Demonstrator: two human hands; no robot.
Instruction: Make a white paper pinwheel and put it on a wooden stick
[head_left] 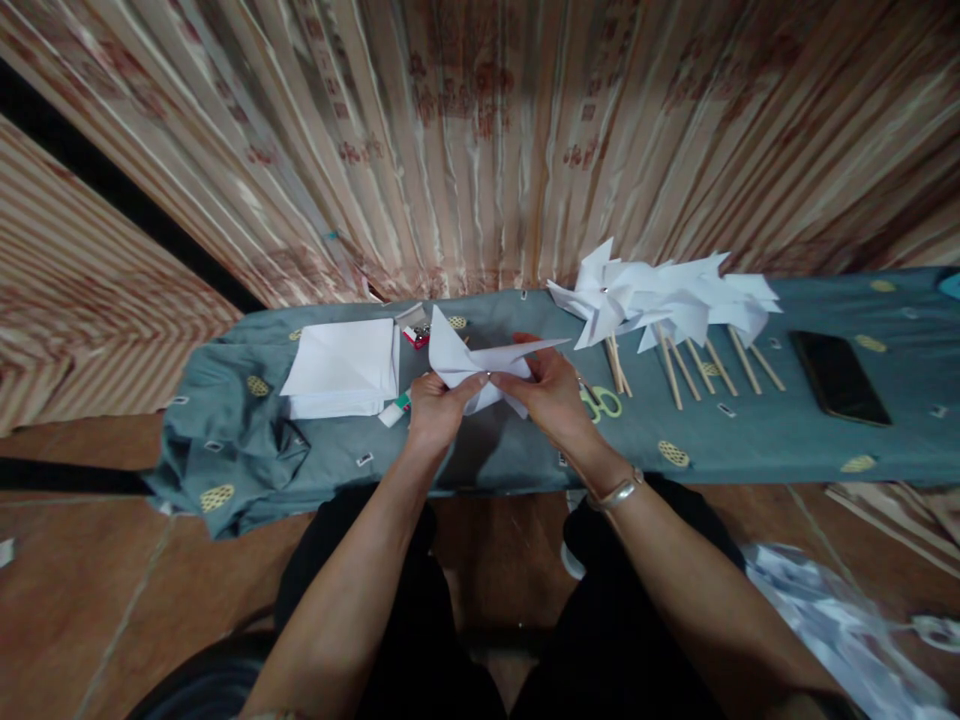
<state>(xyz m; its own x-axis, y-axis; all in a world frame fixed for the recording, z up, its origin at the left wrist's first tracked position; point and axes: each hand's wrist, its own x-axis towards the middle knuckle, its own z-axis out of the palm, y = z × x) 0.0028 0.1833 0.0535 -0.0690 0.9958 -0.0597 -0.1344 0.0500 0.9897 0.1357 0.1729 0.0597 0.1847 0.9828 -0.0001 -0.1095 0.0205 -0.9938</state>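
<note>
Between my hands, above the cloth-covered table, is a white paper pinwheel (450, 355) with a small shiny pin at its centre. My left hand (437, 408) grips its left side, the thumb pressed near the pin. From the right, my right hand (553, 392) holds the other side, its thumb also close to the pin. Fingers behind the paper are partly hidden. Just left of my left hand lies a small green-and-white box or eraser (395, 409). Light green scissors (602, 402) lie beside my right hand, partly covered by it.
A stack of white paper (343, 365) lies at left, near a small open box of pins (414, 328). Several finished pinwheels (679, 300) on wooden sticks (668, 368) overlap at right, with a black phone (840, 378) beyond. A striped curtain (465, 130) hangs behind the table (465, 470).
</note>
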